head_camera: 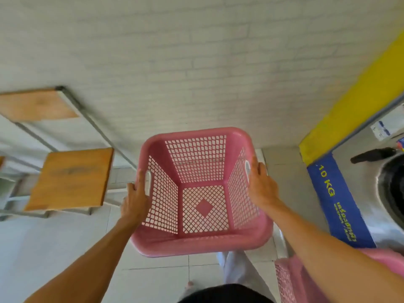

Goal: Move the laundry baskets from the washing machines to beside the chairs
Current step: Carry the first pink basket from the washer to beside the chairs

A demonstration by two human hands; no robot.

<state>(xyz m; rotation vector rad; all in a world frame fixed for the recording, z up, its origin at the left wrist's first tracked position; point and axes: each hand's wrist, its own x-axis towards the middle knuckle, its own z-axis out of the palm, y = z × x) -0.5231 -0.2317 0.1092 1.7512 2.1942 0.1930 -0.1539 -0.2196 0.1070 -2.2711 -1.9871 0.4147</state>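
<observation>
I hold an empty pink lattice laundry basket (202, 241) off the tiled floor in front of me. My left hand (135, 199) grips its left rim by the handle slot. On the opposite rim, my right hand (261, 184) grips beside the other handle slot. A second pink basket (290, 278) stands on the floor at the lower right, partly hidden by my right forearm. A washing machine (371, 189) with a blue "10 KG" label is on the right. A wooden-seated chair (70, 178) on a metal frame stands to the left of the held basket.
A white brick wall (196, 62) lies straight ahead. A wooden shelf or chair back (37, 106) on the metal frame sits at the far left. A yellow band (354, 99) runs above the washing machine. White floor tiles stretch below the basket.
</observation>
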